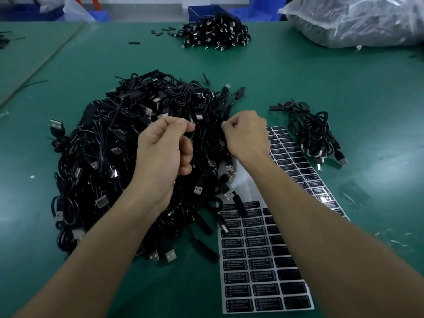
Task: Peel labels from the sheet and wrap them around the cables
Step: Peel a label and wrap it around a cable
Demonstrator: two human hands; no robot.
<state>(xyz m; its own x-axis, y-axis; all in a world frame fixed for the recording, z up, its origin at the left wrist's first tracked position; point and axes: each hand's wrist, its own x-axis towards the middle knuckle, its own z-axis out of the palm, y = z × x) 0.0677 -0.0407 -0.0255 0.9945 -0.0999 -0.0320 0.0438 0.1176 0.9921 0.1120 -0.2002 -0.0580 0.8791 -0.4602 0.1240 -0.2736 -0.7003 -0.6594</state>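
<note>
Glossy label sheet (263,271) beside tangled black cables (110,161)

Left hand (164,148): bare, no glove, ring or watch.
Right hand (246,134): bare, no glove or ring.
Forearms: both uncovered to the frame edge, no sleeves in view.

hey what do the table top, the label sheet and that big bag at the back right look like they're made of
Table top: looks like a green rubbery or vinyl mat, matte with a soft sheen.
Label sheet: black labels, glossy where glare hits them, on pale backing that seems to be slick release paper.
Bag: thin clear plastic film, crinkled and shiny, dark contents showing through.
</note>
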